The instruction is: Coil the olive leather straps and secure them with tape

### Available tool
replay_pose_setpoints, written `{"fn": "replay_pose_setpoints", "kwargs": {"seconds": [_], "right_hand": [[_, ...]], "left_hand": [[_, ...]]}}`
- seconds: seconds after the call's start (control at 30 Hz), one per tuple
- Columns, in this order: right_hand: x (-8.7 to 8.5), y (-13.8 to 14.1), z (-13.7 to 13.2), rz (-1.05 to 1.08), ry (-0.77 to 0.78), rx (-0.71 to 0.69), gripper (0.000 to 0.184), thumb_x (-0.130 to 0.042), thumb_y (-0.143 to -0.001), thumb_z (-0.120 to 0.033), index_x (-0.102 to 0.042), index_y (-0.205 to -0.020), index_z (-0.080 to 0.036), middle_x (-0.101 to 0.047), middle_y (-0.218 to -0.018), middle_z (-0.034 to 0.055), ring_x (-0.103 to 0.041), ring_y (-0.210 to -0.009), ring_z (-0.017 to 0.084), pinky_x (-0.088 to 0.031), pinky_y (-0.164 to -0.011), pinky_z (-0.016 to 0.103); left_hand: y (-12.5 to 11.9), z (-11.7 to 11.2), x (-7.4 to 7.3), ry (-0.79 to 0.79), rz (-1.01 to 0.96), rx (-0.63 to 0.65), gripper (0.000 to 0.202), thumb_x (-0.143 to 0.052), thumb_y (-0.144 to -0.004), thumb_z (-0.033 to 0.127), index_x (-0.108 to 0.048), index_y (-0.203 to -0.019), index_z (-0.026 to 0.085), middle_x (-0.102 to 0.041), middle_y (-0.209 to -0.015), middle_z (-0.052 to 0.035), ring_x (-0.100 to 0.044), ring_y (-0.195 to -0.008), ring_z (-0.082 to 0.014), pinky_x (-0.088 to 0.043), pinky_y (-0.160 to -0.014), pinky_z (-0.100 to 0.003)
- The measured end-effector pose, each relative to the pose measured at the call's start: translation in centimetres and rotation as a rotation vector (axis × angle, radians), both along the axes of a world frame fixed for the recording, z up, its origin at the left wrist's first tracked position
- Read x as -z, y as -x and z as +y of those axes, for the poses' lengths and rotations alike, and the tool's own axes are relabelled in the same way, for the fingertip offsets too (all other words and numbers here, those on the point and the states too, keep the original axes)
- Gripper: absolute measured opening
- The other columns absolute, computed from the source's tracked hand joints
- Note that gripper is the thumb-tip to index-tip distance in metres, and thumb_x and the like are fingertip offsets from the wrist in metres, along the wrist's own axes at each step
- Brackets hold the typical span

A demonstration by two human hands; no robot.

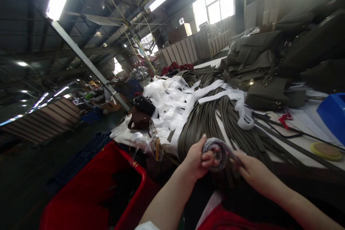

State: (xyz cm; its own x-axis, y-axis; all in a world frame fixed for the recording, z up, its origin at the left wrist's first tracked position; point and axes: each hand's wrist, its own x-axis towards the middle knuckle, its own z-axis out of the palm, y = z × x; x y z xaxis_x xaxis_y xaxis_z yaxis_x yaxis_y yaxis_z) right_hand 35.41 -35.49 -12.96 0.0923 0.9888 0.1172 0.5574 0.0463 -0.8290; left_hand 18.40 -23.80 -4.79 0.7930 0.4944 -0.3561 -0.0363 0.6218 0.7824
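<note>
My left hand (198, 158) is closed around a small roll of grey-white strip (219, 152) at the near edge of the worktable (304, 140). My right hand (253, 172) pinches the other end of that roll, fingers curled against it. Just beyond both hands lies a thick bundle of dark olive leather straps (210, 118), fanned out across the table. White paper or fabric strips (175, 104) are heaped over the straps' far left part.
A red plastic crate (88, 194) stands low at the left. Olive bags (266, 79) are piled at the back right. A blue bin (334, 115) and a yellow-rimmed disc (326, 151) sit at the right. Dark brown bags (141, 113) lie at the table's left end.
</note>
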Motion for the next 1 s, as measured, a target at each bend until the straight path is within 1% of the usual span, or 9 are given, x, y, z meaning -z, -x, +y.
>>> {"fn": "replay_pose_setpoints", "kwargs": {"seconds": [0.17,0.23,0.33,0.43,0.53,0.63,0.73,0.87,1.0], "right_hand": [[-1.3,2.5,-1.0,0.231,0.187,-0.216,0.032,-0.044,-0.097,-0.038,-0.067,-0.11,-0.021,-0.068,-0.075,0.0024,-0.065,-0.071,0.021,-0.052,-0.07,0.032],[-2.5,3.5,-1.6,0.333,0.193,-0.271,0.031,-0.046,-0.097,-0.042,-0.067,-0.107,-0.021,-0.064,-0.071,0.0001,-0.062,-0.07,0.018,-0.05,-0.068,0.028],[-4.5,3.5,-2.2,0.475,0.18,-0.309,0.035,-0.05,-0.096,-0.05,-0.066,-0.104,-0.02,-0.062,-0.068,-0.0007,-0.054,-0.062,0.014,-0.044,-0.059,0.024],[-6.0,1.4,-2.4,0.574,0.16,-0.235,0.043,-0.056,-0.09,-0.058,-0.066,-0.1,-0.017,-0.061,-0.063,-0.0006,-0.046,-0.048,0.011,-0.036,-0.047,0.023],[-6.4,-2.0,-2.4,0.443,0.152,-0.128,0.041,-0.063,-0.086,-0.057,-0.069,-0.097,-0.018,-0.066,-0.065,0.0016,-0.052,-0.047,0.013,-0.039,-0.046,0.024],[-5.7,-4.8,-2.3,0.05,0.113,-0.075,0.032,-0.063,-0.088,-0.048,-0.074,-0.105,-0.023,-0.076,-0.09,0.0048,-0.068,-0.076,0.023,-0.049,-0.065,0.03],[-4.5,-5.8,-2.2,-0.232,0.109,-0.076,0.032,-0.052,-0.094,-0.047,-0.076,-0.101,-0.026,-0.077,-0.097,0.0043,-0.068,-0.091,0.028,-0.047,-0.078,0.035],[-2.4,-4.2,-1.9,-0.052,0.146,-0.092,0.05,-0.041,-0.097,-0.058,-0.067,-0.075,-0.021,-0.065,-0.061,0.0012,-0.059,-0.061,0.019,-0.042,-0.063,0.03],[-0.8,-0.5,-1.2,0.192,0.083,-0.04,0.066,-0.019,-0.096,-0.071,-0.059,-0.083,-0.02,-0.054,-0.054,-0.0016,-0.052,-0.053,0.017,-0.043,-0.057,0.029]], "left_hand": [[-0.9,1.6,-2.0,-0.009,-0.314,-0.232,0.038,-0.049,-0.098,0.039,-0.068,-0.093,0.007,-0.049,-0.059,0.0041,-0.047,-0.049,-0.0077,-0.05,-0.086,-0.029],[-1.7,1.5,-1.4,-0.204,-0.324,-0.359,0.029,-0.056,-0.095,0.039,-0.065,-0.096,0.011,-0.055,-0.069,0.0013,-0.055,-0.061,-0.0115,-0.048,-0.093,-0.034],[-2.4,0.7,0.8,-0.716,-0.122,-0.482,0.028,-0.058,-0.093,0.044,-0.06,-0.093,0.017,-0.061,-0.081,-0.0039,-0.058,-0.074,-0.0176,-0.046,-0.09,-0.037],[-2.0,-0.6,2.8,-1.148,0.159,-0.33,0.029,-0.059,-0.091,0.046,-0.058,-0.091,0.018,-0.061,-0.083,-0.0085,-0.057,-0.078,-0.0234,-0.044,-0.084,-0.038],[-0.9,-1.6,3.5,-1.326,0.267,-0.076,0.033,-0.064,-0.085,0.052,-0.057,-0.082,0.02,-0.055,-0.07,-0.0044,-0.056,-0.071,-0.0241,-0.042,-0.074,-0.035],[-0.1,-2.0,3.4,-1.214,0.305,0.182,0.047,-0.053,-0.088,0.063,-0.053,-0.066,0.021,-0.05,-0.057,0.0,-0.051,-0.057,-0.0166,-0.038,-0.059,-0.028],[0.2,-2.0,3.3,-0.785,0.265,0.399,0.065,-0.035,-0.09,0.074,-0.058,-0.066,0.018,-0.045,-0.043,0.0038,-0.039,-0.039,-0.0106,-0.033,-0.047,-0.025],[0.1,-1.4,3.3,-0.385,0.067,0.348,0.062,-0.065,-0.072,0.075,-0.064,-0.073,0.013,-0.038,-0.034,0.0101,-0.031,-0.03,-0.0059,-0.04,-0.047,-0.025],[-0.8,-1.0,2.9,-0.22,-0.074,0.211,0.047,-0.089,-0.06,0.047,-0.065,-0.076,0.011,-0.044,-0.04,0.0103,-0.038,-0.035,-0.0041,-0.039,-0.049,-0.022]]}}
